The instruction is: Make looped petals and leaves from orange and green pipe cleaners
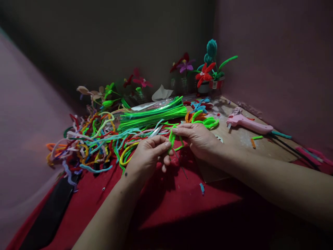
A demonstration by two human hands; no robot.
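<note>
Between my two hands is a bright green pipe cleaner [172, 136], bent into a narrow loop. My left hand [153, 151] pinches its lower end between thumb and fingers. At the upper end, the thumb and forefinger of my right hand [199, 137] are closed on it. Another green length [179, 148] shows just below the right fingers; whether it joins the loop I cannot tell. A thin dark wire or stick [181, 165] lies beneath the hands on the red cloth [166, 205]. Scissor blades [156, 131] stick out behind my left hand.
A tangle of coloured pipe cleaners [91, 139] lies left, with a bundle of green ones [153, 114] behind. On the board at right rests a pink glue gun [249, 124]. Pipe-cleaner flowers [205, 73] stand in pots at the back. A black flat object [49, 211] lies front left.
</note>
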